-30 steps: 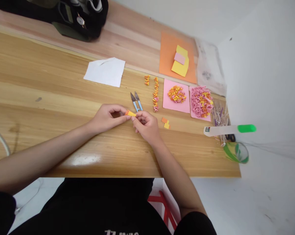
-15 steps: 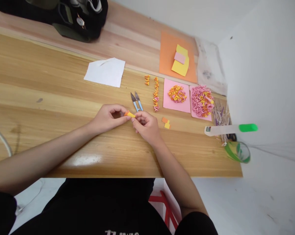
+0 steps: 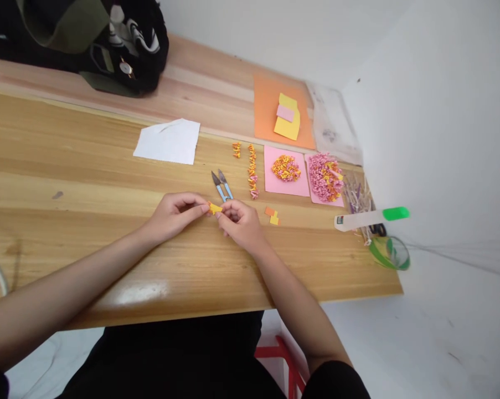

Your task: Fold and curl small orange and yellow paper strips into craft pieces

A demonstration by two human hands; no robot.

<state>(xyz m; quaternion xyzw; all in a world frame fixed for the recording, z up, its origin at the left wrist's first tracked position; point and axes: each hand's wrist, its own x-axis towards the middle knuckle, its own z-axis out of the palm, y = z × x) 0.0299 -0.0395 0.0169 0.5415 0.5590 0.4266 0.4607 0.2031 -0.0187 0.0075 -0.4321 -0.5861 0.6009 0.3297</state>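
Between my hands is a small yellow and orange paper piece (image 3: 215, 209) with what looks like a fringed edge. My left hand (image 3: 178, 217) pinches its left end between thumb and forefinger. The right end is pinched by my right hand (image 3: 242, 221), with the other fingers curled under. Just beyond the piece, thread snips (image 3: 222, 187) with blue handles lie with blades apart. To their right stand a short row (image 3: 236, 149) and a longer row (image 3: 252, 170) of tiny orange, yellow and pink paper pieces. Small orange and yellow paper scraps (image 3: 273, 216) lie right of my right hand.
Piles of tiny paper pieces (image 3: 286, 168) (image 3: 325, 177) rest on pink sheets. A green-capped glue bottle (image 3: 360, 220) and a green-rimmed clear container (image 3: 393, 253) are at the right. White paper (image 3: 166, 142), an orange sheet (image 3: 264, 111) and a black bag (image 3: 150, 66) lie farther back.
The camera view has shifted, so the table sits lower and the right-hand things appear farther left. Both hands still pinch the paper piece, which now looks slightly turned.
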